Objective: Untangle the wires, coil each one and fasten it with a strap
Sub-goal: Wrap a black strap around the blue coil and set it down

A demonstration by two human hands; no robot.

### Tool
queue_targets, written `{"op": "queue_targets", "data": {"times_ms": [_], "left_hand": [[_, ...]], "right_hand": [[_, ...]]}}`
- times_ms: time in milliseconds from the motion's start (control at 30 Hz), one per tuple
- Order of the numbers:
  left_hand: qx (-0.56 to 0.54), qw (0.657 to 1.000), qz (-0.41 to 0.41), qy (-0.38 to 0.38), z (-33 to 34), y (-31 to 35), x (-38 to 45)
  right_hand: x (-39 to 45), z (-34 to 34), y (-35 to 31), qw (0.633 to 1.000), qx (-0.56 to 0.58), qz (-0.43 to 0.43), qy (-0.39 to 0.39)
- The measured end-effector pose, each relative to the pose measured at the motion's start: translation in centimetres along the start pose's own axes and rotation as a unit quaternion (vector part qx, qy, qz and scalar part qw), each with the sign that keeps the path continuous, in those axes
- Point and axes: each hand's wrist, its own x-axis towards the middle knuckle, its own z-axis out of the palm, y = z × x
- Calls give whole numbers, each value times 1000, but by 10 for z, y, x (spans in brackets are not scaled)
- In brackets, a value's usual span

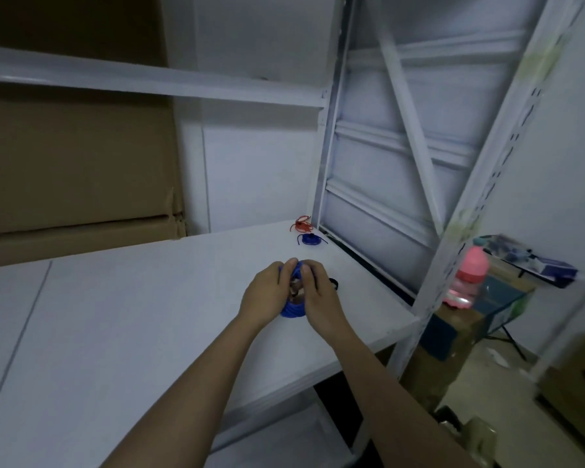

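Over the white shelf board [149,315], near its right end: two bare forearms reach forward from the bottom edge and converge on one item.

Item 1, held: coil of blue insulated wire [293,310], bunched into a tight loop, raised just above the board between both hands. Its lower turns show below the palms; its upper turns show between the fingertips.

Left hand [267,295]: palm turned inward to the right, fingers curled over the coil's left side, thumb up at the top. Closed around the blue coil.

Right hand [320,295]: palm turned inward to the left, fingers wrapped over the coil's right side, thumb lying along the front. Likewise closed around the blue coil. The fingertips of both hands meet at the coil's top; something small and dark sits in the gap between the palms, too indistinct to name.

Item 2: small black strap or wire piece [333,283], lying on the board just behind the right hand, partly hidden.

Item 3: small coil of blue wire [309,239], flat on the board near the back right corner, loose ends sticking out.

Item 4: small bundle of red wire [301,225], just behind item 3, against the white metal rack upright [325,170].

Item 5: pink-capped plastic bottle [468,278], off the shelf to the right, blurred.
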Motion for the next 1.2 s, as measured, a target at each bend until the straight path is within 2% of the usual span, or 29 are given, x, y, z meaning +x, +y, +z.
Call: {"op": "queue_targets", "data": {"times_ms": [167,233,367,433,500,667,800,933,1067,1200], "left_hand": [[9,999,-40,35,41,6,24],[-19,997,-59,35,59,10,33],[-73,994,-74,-14,82,22,40],[-52,994,-81,-54,82,26,39],[-22,992,-103,-62,78,25,38],[10,990,-129,51,61,-5,50],[112,965,-183,148,50,-34,63],[159,954,-227,117,46,-61,71],[179,955,-205,120,48,-68,77],[230,958,-108,131,51,-63,78]], "right_hand": [[26,-38,24,997,-3,8,-83],[39,-53,35,996,-22,-10,-91],[63,-79,55,992,-80,-47,-84],[70,-90,62,991,-78,-39,-101],[77,-100,67,991,-77,-27,-104],[101,-118,85,994,-71,5,-83],[112,-117,94,994,-29,24,-102],[121,-107,100,991,6,33,-127],[134,-98,103,990,32,29,-134],[148,-89,104,990,51,25,-128]]}}
